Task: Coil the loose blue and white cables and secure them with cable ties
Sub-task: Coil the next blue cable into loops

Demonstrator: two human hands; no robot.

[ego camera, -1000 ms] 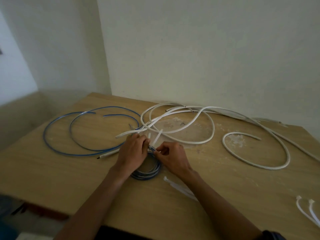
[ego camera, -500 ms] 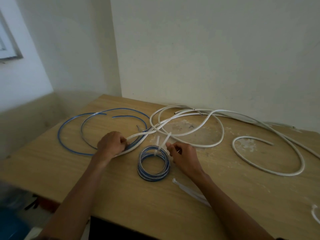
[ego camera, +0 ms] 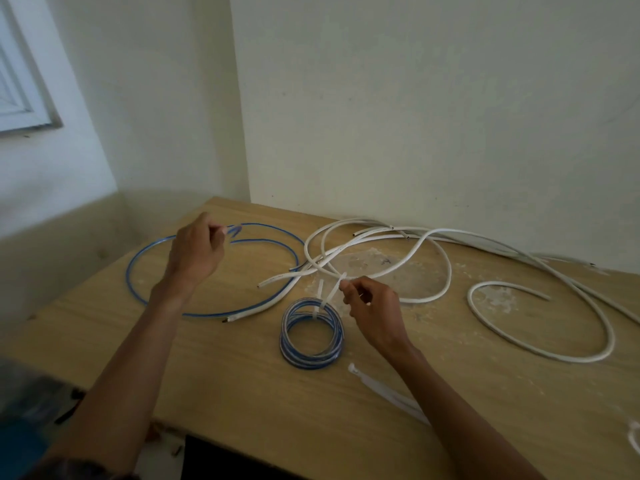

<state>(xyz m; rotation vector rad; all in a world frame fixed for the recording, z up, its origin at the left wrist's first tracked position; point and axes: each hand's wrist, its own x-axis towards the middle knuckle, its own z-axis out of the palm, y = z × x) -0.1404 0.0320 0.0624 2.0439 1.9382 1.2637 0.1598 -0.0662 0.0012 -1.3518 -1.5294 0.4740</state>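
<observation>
Right fingers (ego camera: 348, 289) pinch the tie (ego camera: 330, 294) on the blue coil (ego camera: 311, 356); left fingers (ego camera: 216, 234) pinch loose blue cable (ego camera: 127, 275).

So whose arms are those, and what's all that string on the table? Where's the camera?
Those arms belong to a person, not a machine. The camera sits on the person's head and looks down, so you see what they see. On the wooden table lie long white cables, a loose blue cable in a big loop, and a small blue coil already wound up. Two white cable ties, plastic strips that lock tight, wrap the coil. The right hand pinches the tail of one tie. The left hand is raised and seems to pinch the loose blue cable's end, though that part is blurry. Spare ties lie near the right arm.
</observation>
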